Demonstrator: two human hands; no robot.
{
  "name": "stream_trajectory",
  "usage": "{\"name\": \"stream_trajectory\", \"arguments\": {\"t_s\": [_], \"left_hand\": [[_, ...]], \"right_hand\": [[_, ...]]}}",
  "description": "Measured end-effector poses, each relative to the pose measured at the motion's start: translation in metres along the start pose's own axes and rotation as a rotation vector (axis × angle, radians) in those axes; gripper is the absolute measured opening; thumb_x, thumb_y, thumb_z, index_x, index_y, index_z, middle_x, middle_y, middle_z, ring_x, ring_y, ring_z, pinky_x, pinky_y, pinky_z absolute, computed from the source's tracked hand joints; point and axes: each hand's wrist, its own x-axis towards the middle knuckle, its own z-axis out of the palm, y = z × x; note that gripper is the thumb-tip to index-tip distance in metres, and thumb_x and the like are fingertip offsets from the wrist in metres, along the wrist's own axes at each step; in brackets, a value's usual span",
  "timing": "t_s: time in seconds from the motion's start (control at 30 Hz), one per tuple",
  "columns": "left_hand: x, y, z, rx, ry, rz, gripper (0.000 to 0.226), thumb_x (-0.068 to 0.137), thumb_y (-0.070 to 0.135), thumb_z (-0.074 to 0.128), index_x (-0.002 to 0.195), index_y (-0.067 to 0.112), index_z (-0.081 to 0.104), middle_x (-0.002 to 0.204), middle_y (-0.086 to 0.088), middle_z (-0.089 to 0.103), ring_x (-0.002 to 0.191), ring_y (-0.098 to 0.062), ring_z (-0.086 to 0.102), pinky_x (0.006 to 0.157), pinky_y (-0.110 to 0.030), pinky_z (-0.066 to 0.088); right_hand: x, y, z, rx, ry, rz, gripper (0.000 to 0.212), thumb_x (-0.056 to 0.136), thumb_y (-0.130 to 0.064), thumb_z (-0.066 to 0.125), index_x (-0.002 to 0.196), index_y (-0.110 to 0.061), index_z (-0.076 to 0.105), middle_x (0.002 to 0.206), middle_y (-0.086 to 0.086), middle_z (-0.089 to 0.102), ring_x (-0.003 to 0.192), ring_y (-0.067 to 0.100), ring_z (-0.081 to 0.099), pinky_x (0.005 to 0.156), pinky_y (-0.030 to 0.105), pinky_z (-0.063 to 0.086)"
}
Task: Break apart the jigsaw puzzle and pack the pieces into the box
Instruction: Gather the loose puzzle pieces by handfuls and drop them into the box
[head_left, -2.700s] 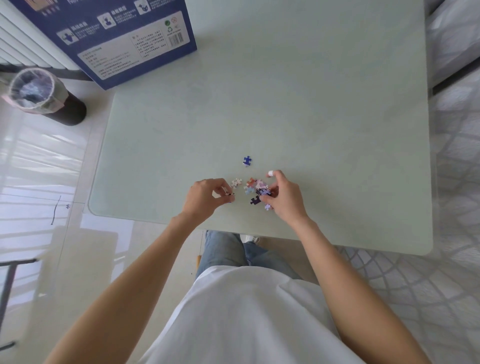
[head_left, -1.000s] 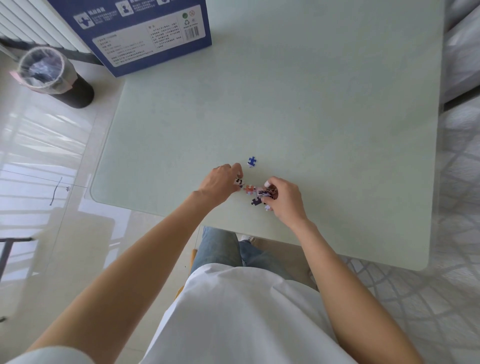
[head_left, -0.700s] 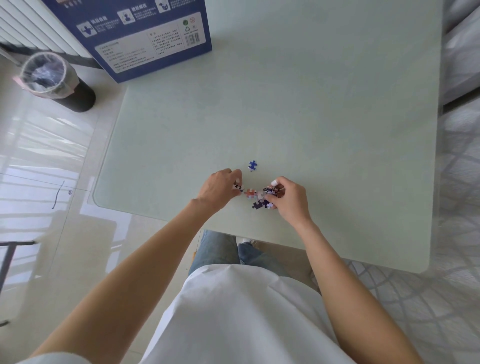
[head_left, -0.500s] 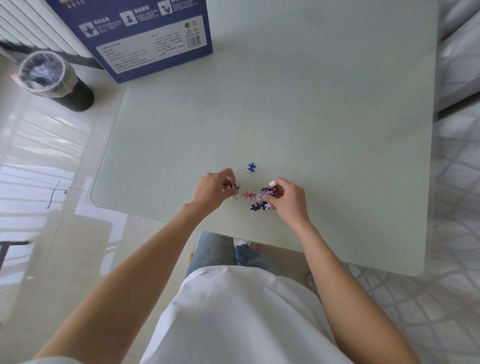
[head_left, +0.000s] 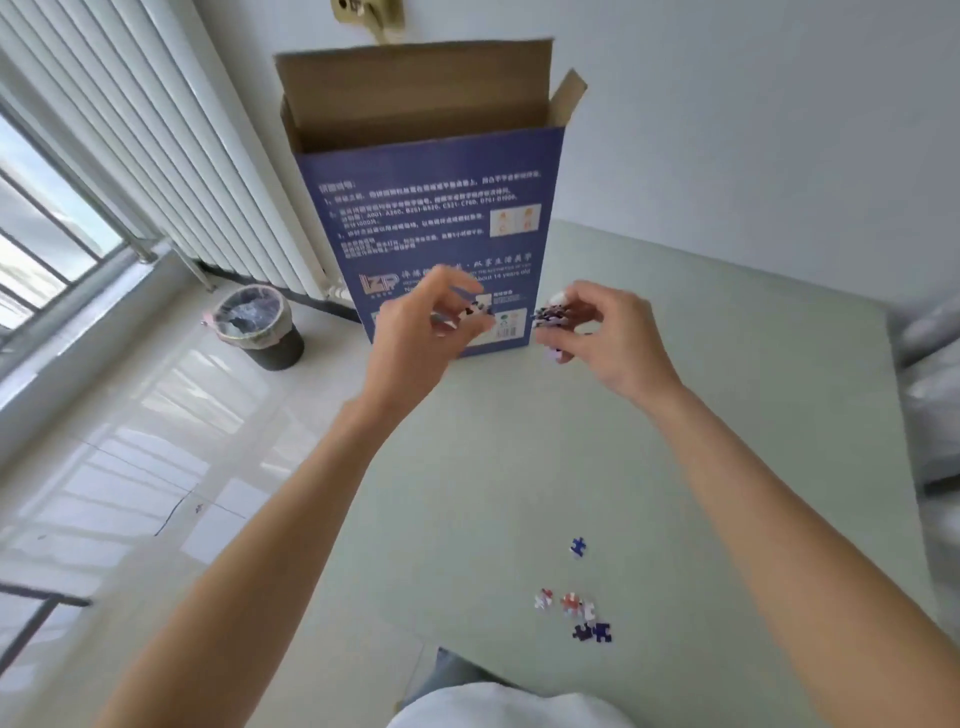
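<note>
A tall blue cardboard box (head_left: 431, 208) stands upright at the table's far left corner with its top flaps open. My left hand (head_left: 421, 332) is raised in front of the box and pinches a few puzzle pieces (head_left: 475, 310). My right hand (head_left: 597, 332) is beside it at the same height, fingers curled round a small bunch of dark pieces (head_left: 550, 315). Several loose pieces lie on the pale green table (head_left: 675, 415) near the front edge: a blue one (head_left: 577, 546), red and white ones (head_left: 569, 604), two dark blue ones (head_left: 592, 632).
A black waste bin (head_left: 260, 327) with a plastic liner stands on the tiled floor left of the table. A white radiator (head_left: 171, 171) and a window run along the left wall. Bedding (head_left: 930, 364) lies off the table's right edge.
Both hands have lifted from the pile near the front edge and moved up toward the box, each carrying pieces. The view has tilted up, bringing the open box top into sight.
</note>
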Motion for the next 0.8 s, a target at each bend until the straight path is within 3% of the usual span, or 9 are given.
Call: {"name": "stream_trajectory", "arguments": {"t_s": [0.1, 0.2, 0.33, 0.43, 0.63, 0.8], "left_hand": [[0.076, 0.011, -0.044, 0.112, 0.134, 0.172, 0.020, 0.083, 0.023, 0.070, 0.100, 0.016, 0.063, 0.081, 0.012, 0.061, 0.067, 0.003, 0.058, 0.066, -0.007, 0.048], [0.144, 0.009, -0.071, 0.222, 0.193, 0.298, 0.018, 0.083, 0.023, 0.069, 0.098, 0.013, 0.066, 0.083, 0.010, 0.064, 0.068, -0.002, 0.059, 0.070, -0.017, 0.052], [0.193, -0.010, -0.079, 0.410, 0.065, 0.308, 0.017, 0.082, 0.023, 0.068, 0.095, 0.013, 0.067, 0.088, -0.003, 0.070, 0.074, -0.019, 0.065, 0.077, -0.028, 0.050], [0.204, -0.026, -0.078, 0.524, -0.021, 0.339, 0.016, 0.083, 0.026, 0.068, 0.092, 0.013, 0.070, 0.085, -0.006, 0.070, 0.076, -0.025, 0.064, 0.075, -0.029, 0.047], [0.208, -0.037, -0.079, 0.692, -0.137, 0.300, 0.027, 0.089, 0.046, 0.054, 0.097, 0.027, 0.072, 0.088, -0.004, 0.071, 0.082, -0.031, 0.063, 0.070, -0.036, 0.048], [0.205, -0.034, -0.082, 0.559, -0.151, 0.280, 0.019, 0.085, 0.042, 0.062, 0.101, 0.033, 0.068, 0.087, 0.011, 0.070, 0.082, -0.014, 0.064, 0.074, -0.031, 0.050]], "right_hand": [[0.076, -0.053, -0.004, -0.122, 0.050, -0.182, 0.018, 0.073, -0.013, 0.078, 0.081, -0.016, 0.062, 0.071, -0.012, 0.061, 0.062, 0.004, 0.058, 0.056, 0.018, 0.052], [0.140, -0.081, 0.001, -0.263, 0.145, -0.322, 0.013, 0.075, -0.016, 0.076, 0.081, -0.013, 0.064, 0.070, -0.017, 0.058, 0.064, 0.005, 0.057, 0.072, 0.028, 0.051], [0.194, -0.084, 0.016, -0.528, 0.107, -0.422, 0.009, 0.080, -0.010, 0.069, 0.088, -0.008, 0.066, 0.085, 0.002, 0.066, 0.070, 0.016, 0.062, 0.067, 0.019, 0.045], [0.214, -0.076, 0.023, -0.710, 0.017, -0.497, 0.010, 0.082, -0.012, 0.065, 0.092, -0.010, 0.066, 0.090, 0.007, 0.066, 0.084, 0.026, 0.060, 0.072, 0.036, 0.047], [0.223, -0.076, 0.027, -0.946, -0.066, -0.465, 0.018, 0.087, -0.018, 0.057, 0.101, -0.026, 0.067, 0.095, 0.003, 0.069, 0.088, 0.029, 0.061, 0.071, 0.035, 0.046], [0.226, -0.087, 0.023, -0.840, -0.175, -0.336, 0.025, 0.081, -0.014, 0.066, 0.103, -0.024, 0.066, 0.094, -0.003, 0.070, 0.087, 0.018, 0.062, 0.075, 0.028, 0.045]]}}
